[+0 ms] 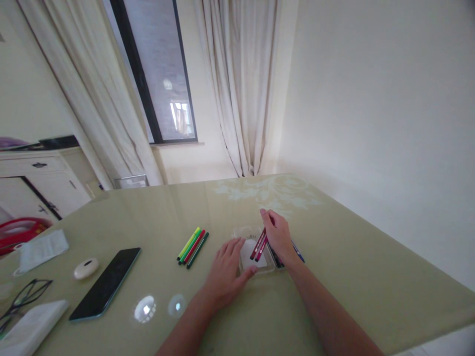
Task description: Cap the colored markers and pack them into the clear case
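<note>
My right hand (279, 236) is closed around two dark red and magenta marker pens (259, 245), held slanting over a clear plastic case (264, 270). My left hand (228, 271) rests at the case's left side, thumb and fingers spread along its edge. Inside the case lies a pale, whitish surface. More dark pens (276, 258) and a blue pen (298, 251) show beside the case, partly hidden by my right hand and wrist. Left of my left hand, several markers (193, 247) in yellow-green, green, red and dark green lie side by side on the table.
On the table's left are a black phone (107, 283), a white oval case (86, 268), a face mask (42, 249), glasses (25, 299) and a white box (35, 326). A wall (382, 123) runs along the right; curtains (241, 84) hang behind.
</note>
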A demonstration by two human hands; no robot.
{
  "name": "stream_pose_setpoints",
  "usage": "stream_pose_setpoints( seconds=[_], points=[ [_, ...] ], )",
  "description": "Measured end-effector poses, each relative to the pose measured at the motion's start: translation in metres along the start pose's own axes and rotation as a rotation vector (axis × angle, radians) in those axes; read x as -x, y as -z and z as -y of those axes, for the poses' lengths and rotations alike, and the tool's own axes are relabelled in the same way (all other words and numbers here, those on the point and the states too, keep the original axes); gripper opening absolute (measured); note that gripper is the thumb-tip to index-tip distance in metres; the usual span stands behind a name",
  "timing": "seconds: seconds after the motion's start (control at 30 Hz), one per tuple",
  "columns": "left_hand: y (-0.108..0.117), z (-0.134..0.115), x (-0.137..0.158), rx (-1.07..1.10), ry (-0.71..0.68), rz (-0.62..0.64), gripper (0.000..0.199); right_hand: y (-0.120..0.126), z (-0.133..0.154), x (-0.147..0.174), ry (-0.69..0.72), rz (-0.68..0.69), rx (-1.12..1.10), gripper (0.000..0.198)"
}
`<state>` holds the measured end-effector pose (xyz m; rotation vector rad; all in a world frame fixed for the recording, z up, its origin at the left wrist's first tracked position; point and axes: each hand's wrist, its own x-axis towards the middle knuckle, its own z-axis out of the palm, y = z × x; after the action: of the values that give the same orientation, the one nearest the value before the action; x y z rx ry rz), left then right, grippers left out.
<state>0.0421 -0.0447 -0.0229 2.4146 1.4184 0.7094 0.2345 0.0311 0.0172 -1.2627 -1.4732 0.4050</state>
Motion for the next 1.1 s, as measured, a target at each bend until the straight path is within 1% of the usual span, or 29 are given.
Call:
stream_pose_setpoints(
  seconds=[0.07, 0.13, 0.17, 0.23, 0.3, 0.33, 0.4, 0.47, 0.53, 0.6, 0.63, 0.73, 0.8, 0.9, 0.97, 1.03, 1.1],
  points=[
    [0.002, 0.000, -0.002, 0.007, -0.005, -0.090, 0.065, -0.007, 0.009, 0.009, -0.021, 0.053, -0.058, 0.050],
    [0.002, 0.001, -0.005, -0.049, 0.013, -0.161, 0.053, -0.019, 0.017, 0.022, -0.074, 0.198, -0.161, 0.047],
    [0.002, 0.002, -0.006, -0.101, 0.031, -0.176, 0.046, -0.025, 0.021, 0.030, -0.107, 0.273, -0.228, 0.045],
    [0.000, 0.004, -0.008, -0.223, 0.073, -0.157, 0.037, -0.036, 0.028, 0.042, -0.153, 0.380, -0.332, 0.044],
    [0.000, 0.008, -0.009, -0.323, 0.098, -0.105, 0.039, -0.042, 0.030, 0.048, -0.174, 0.444, -0.389, 0.042],
    [0.000, 0.011, -0.010, -0.359, 0.111, -0.089, 0.043, -0.042, 0.029, 0.047, -0.173, 0.452, -0.401, 0.041],
    [0.003, 0.017, -0.010, -0.417, 0.151, -0.093, 0.051, -0.038, 0.022, 0.038, -0.158, 0.399, -0.392, 0.042],
    [0.006, 0.024, -0.008, -0.481, 0.222, -0.118, 0.057, -0.027, 0.009, 0.021, -0.146, 0.252, -0.319, 0.045],
    [0.009, 0.031, -0.007, -0.542, 0.297, -0.129, 0.055, -0.012, -0.008, 0.004, -0.124, 0.109, -0.178, 0.048],
    [0.011, 0.037, -0.005, -0.585, 0.349, -0.127, 0.049, 0.005, -0.024, -0.010, -0.117, 0.028, -0.026, 0.049],
    [0.012, 0.039, -0.005, -0.597, 0.368, -0.124, 0.046, 0.012, -0.031, -0.015, -0.122, 0.014, 0.081, 0.048],
    [0.014, 0.042, -0.003, -0.585, 0.404, -0.119, 0.038, 0.026, -0.046, -0.020, -0.132, 0.070, 0.452, 0.037],
    [0.016, 0.042, -0.003, -0.561, 0.420, -0.134, 0.034, 0.029, -0.050, -0.019, -0.132, 0.140, 0.584, 0.035],
    [0.021, 0.039, -0.004, -0.551, 0.431, -0.183, 0.031, 0.025, -0.051, -0.016, -0.073, 0.250, 0.576, 0.039],
    [0.022, 0.035, -0.005, -0.529, 0.390, -0.229, 0.029, 0.021, -0.046, -0.016, -0.016, 0.268, 0.506, 0.040],
    [0.019, 0.028, -0.006, -0.462, 0.286, -0.258, 0.026, 0.019, -0.035, -0.018, 0.030, 0.217, 0.403, 0.041],
    [0.013, 0.020, -0.007, -0.381, 0.162, -0.244, 0.026, 0.022, -0.016, -0.020, 0.074, 0.104, 0.265, 0.043]
  ],
)
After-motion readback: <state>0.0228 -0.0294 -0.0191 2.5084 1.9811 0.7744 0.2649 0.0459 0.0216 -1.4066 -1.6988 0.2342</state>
